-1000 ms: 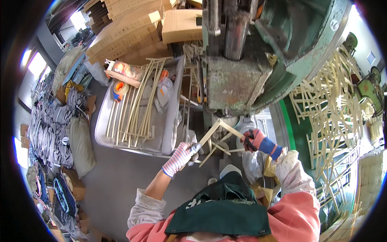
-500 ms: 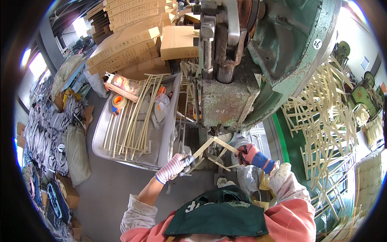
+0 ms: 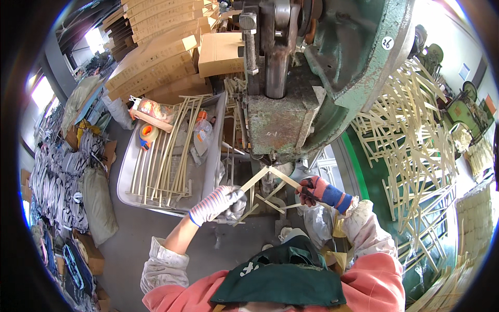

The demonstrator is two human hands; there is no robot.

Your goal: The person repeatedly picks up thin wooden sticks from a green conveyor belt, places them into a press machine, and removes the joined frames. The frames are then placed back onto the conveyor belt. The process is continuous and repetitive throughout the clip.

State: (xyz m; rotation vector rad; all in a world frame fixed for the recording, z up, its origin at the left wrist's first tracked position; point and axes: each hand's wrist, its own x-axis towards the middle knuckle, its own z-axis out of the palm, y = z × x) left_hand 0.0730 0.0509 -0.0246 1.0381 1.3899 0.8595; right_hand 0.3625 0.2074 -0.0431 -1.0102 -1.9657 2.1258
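A jointed frame of cream-coloured flat strips [image 3: 283,177] makes an inverted V, its peak right under the head of a green press [image 3: 283,127]. Wearing a striped glove with grey fingers, my left hand [image 3: 221,204] is closed round the left strip's lower end. My right hand [image 3: 321,192], in a red and blue glove with dark fingertips, grips the lower end of the right strip. More thin strips of the frame hang crossed between the two hands. Whether the peak touches the tooling is hidden by the press head.
On the left stands a pale plastic bin [image 3: 125,177] with long cream rods, a tape roll [image 3: 149,133] and a plastic bag. Cardboard boxes [image 3: 156,62] are stacked behind it. A large heap of cream strips [image 3: 410,135] lies on a green surface to the right.
More of the press's round shaft shows above its block. The whole view has shifted slightly. Both hands keep hold of the frame, its peak still under the press head.
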